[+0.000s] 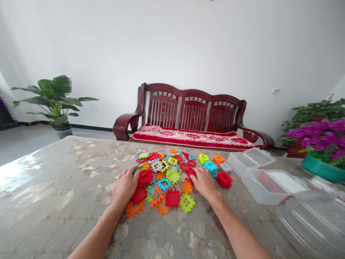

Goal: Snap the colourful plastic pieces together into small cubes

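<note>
Along the left of the mixed-colour heap (173,176), the left hand (125,185) is resting, its grip impossible to tell; in the middle, many loose pieces (172,198) are lying ungrouped; at the right edge, the right hand (204,181) is touching a red piece (190,172), any pinch hidden; beyond, five single-colour stacks (210,168) are standing gathered

readable: red numeral "2" (330,96); stands on: white surface (340,88); side: far right

Plastic pieces (172,197): lower ones hidden — covered by others
Forearms (93,230): cut by bottom edge
Purple flowers (323,133): cut by right edge
Potted plant (55,107): top leaf pixelated
</note>
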